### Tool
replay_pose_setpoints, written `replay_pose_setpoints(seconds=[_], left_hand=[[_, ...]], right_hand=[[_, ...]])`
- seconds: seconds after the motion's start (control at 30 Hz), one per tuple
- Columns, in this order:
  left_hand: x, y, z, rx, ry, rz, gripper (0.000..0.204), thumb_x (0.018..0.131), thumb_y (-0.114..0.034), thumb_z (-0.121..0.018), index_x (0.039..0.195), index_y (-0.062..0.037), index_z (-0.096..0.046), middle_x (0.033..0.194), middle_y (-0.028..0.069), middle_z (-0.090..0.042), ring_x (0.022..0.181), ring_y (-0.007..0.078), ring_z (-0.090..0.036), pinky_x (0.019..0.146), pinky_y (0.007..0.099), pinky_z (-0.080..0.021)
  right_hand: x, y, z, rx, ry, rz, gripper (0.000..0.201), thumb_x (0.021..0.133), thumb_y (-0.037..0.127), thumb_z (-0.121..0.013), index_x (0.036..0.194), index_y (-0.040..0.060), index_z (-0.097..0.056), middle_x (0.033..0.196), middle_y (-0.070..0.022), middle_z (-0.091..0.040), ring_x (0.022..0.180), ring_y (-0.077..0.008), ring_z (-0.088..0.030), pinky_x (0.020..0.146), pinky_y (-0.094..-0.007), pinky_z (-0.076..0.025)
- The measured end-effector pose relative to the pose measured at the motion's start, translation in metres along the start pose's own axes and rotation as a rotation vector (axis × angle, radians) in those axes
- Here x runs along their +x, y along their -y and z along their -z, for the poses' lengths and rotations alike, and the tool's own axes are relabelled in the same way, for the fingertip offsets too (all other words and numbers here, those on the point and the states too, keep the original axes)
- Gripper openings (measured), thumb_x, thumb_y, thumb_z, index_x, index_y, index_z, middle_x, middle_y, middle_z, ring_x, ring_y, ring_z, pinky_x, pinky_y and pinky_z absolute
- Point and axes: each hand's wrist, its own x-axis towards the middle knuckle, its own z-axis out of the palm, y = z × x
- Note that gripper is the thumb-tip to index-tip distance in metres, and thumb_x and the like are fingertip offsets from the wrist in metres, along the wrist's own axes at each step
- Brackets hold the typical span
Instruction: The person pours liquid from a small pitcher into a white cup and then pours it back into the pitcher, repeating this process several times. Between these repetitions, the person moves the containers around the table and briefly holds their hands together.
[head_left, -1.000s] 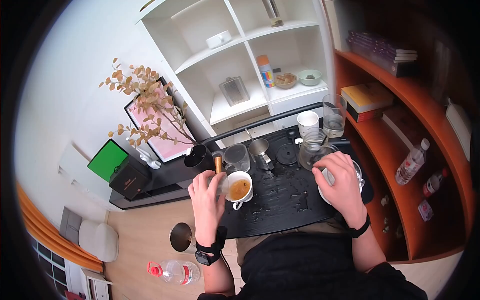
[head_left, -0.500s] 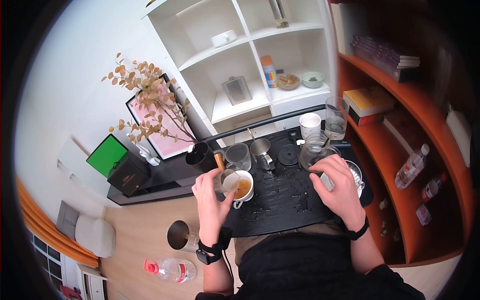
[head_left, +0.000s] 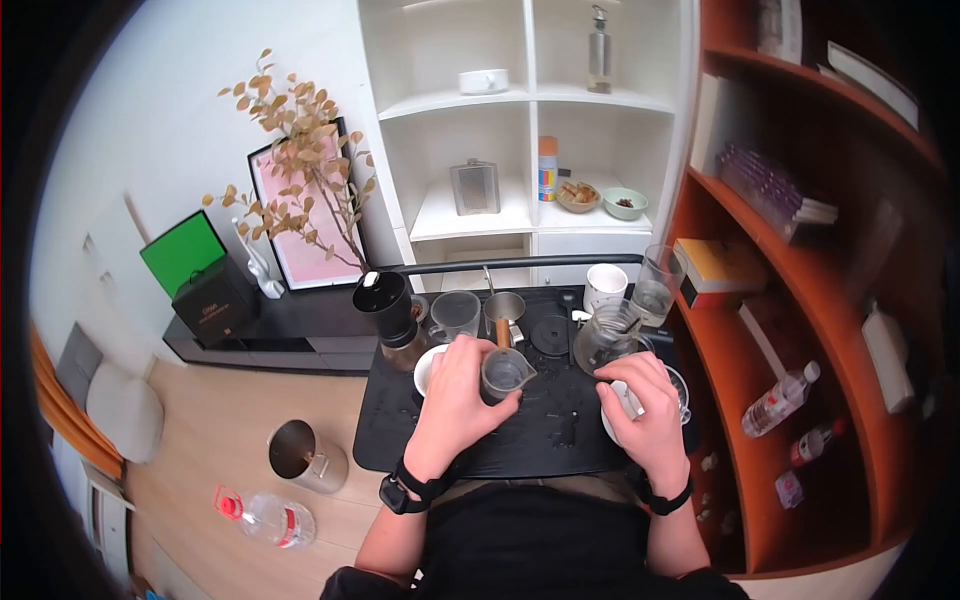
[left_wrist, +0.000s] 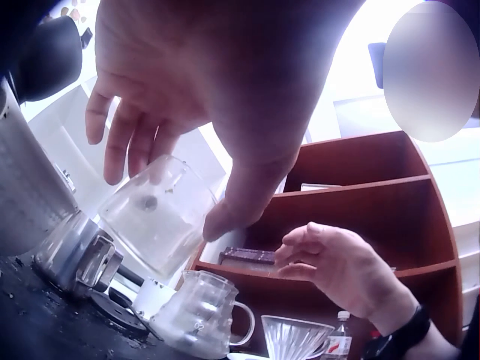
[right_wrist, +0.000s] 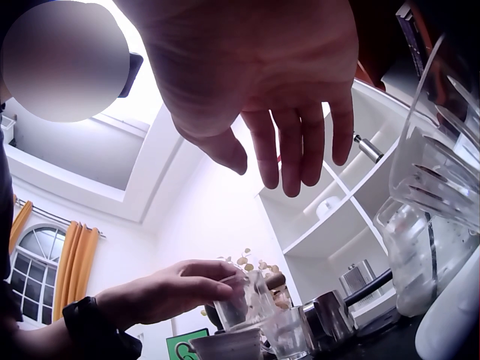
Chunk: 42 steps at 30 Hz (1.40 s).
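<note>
My left hand grips a small spouted glass by its sides, upright above the black tray; a wooden handle shows at its far side. Fingers and thumb lie on either side of the glass in the left wrist view. Partly hidden behind that hand is a white cup. Over the clear ribbed dripper, my right hand hovers with loosely bent fingers, holding nothing; its fingers hang apart in the right wrist view. Just beyond it stands a glass carafe.
Along the tray's far side stand a black grinder, a clear glass, a metal cup, a white cup and a tall glass. A metal bin and a large bottle are on the floor.
The small glass, tilted at the white coffee cup before, is now upright and further right, held in my left hand. My right hand stays near the dripper. The head view has turned.
</note>
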Motion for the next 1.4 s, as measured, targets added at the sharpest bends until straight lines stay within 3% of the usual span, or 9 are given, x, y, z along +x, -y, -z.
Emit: replay_pose_setpoints(seconds=[0.07, 0.33, 0.5, 0.7, 0.8, 0.9, 1.13, 1.2, 1.4], left_hand=[[-0.001, 0.005, -0.008, 0.278, 0.098, -0.14, 0.063, 0.076, -0.024, -0.101, 0.125, -0.0026, -0.069, 0.123, 0.0134, -0.068, 0.12, 0.0348, -0.067, 0.108, 0.0479, -0.05], [-0.015, 0.023, -0.02, 0.482, 0.136, -0.111, 0.062, 0.075, -0.037, -0.104, 0.12, -0.0034, -0.08, 0.141, 0.0163, -0.068, 0.141, 0.0369, -0.058, 0.121, 0.0558, -0.042], [-0.021, 0.031, -0.024, 0.514, 0.145, -0.084, 0.064, 0.075, -0.043, -0.105, 0.117, -0.0023, -0.081, 0.147, 0.019, -0.066, 0.15, 0.0402, -0.054, 0.126, 0.0599, -0.038], [-0.025, 0.027, -0.012, 0.511, 0.139, -0.05, 0.077, 0.077, -0.044, -0.105, 0.134, -0.002, -0.073, 0.156, 0.022, -0.061, 0.155, 0.0417, -0.051, 0.129, 0.061, -0.036], [-0.032, 0.037, 0.01, 0.405, 0.021, -0.062, 0.09, 0.078, -0.041, -0.106, 0.149, -0.0018, -0.065, 0.158, 0.023, -0.059, 0.155, 0.0425, -0.052, 0.129, 0.0588, -0.038], [-0.041, 0.046, 0.027, 0.352, -0.017, 0.084, 0.108, 0.079, -0.034, -0.106, 0.165, -0.0007, -0.052, 0.163, 0.0233, -0.057, 0.155, 0.0452, -0.052, 0.128, 0.0546, -0.043], [-0.046, 0.063, 0.013, 0.147, 0.028, 0.208, 0.116, 0.079, -0.027, -0.107, 0.172, 0.0019, -0.043, 0.165, 0.0258, -0.056, 0.151, 0.0484, -0.059, 0.124, 0.0522, -0.053], [-0.044, 0.061, 0.009, 0.078, -0.058, 0.266, 0.116, 0.079, -0.021, -0.106, 0.171, 0.004, -0.041, 0.161, 0.0288, -0.057, 0.146, 0.0485, -0.064, 0.122, 0.0534, -0.056], [-0.043, 0.057, 0.01, 0.071, -0.092, 0.317, 0.114, 0.078, -0.015, -0.104, 0.171, 0.0037, -0.041, 0.157, 0.0293, -0.059, 0.147, 0.047, -0.065, 0.123, 0.0511, -0.055]], right_hand=[[0.003, 0.002, 0.0, -0.014, 0.02, 0.001, 0.014, 0.094, 0.003, -0.086, 0.107, 0.0006, -0.081, 0.106, -0.0124, -0.08, 0.104, -0.034, -0.074, 0.096, -0.0446, -0.054], [0.005, -0.01, -0.01, -0.283, 0.118, -0.045, 0.015, 0.097, 0.013, -0.087, 0.104, 0.002, -0.081, 0.11, -0.0106, -0.078, 0.113, -0.0338, -0.071, 0.108, -0.0473, -0.049], [0.004, -0.016, -0.016, -0.253, 0.173, -0.066, 0.014, 0.096, 0.014, -0.087, 0.103, 0.0026, -0.081, 0.107, -0.0106, -0.078, 0.112, -0.034, -0.071, 0.108, -0.0471, -0.049], [0.0, -0.011, -0.034, -0.104, 0.218, -0.008, 0.009, 0.098, 0.006, -0.085, 0.102, 0.0006, -0.08, 0.106, -0.0121, -0.078, 0.107, -0.0346, -0.073, 0.098, -0.0463, -0.056], [-0.005, -0.008, -0.048, 0.044, 0.216, -0.048, 0.008, 0.098, 0.004, -0.084, 0.102, -0.0012, -0.079, 0.105, -0.0129, -0.078, 0.106, -0.0357, -0.073, 0.095, -0.0472, -0.058], [-0.012, -0.015, -0.063, 0.003, 0.234, -0.079, 0.012, 0.099, 0.005, -0.084, 0.107, -0.0027, -0.08, 0.109, -0.0148, -0.078, 0.108, -0.0373, -0.073, 0.097, -0.0465, -0.059], [-0.018, -0.012, -0.066, -0.052, 0.299, -0.18, 0.021, 0.099, 0.013, -0.085, 0.112, -0.0032, -0.082, 0.112, -0.0168, -0.078, 0.111, -0.0396, -0.073, 0.099, -0.0494, -0.059], [-0.024, -0.016, -0.066, -0.068, 0.321, -0.184, 0.022, 0.099, 0.014, -0.086, 0.112, -0.0035, -0.082, 0.113, -0.017, -0.079, 0.111, -0.0397, -0.073, 0.099, -0.0495, -0.059], [-0.024, -0.009, -0.052, -0.088, 0.287, -0.139, 0.022, 0.097, 0.012, -0.088, 0.111, -0.0031, -0.082, 0.114, -0.0159, -0.079, 0.112, -0.0385, -0.073, 0.099, -0.0491, -0.059]])
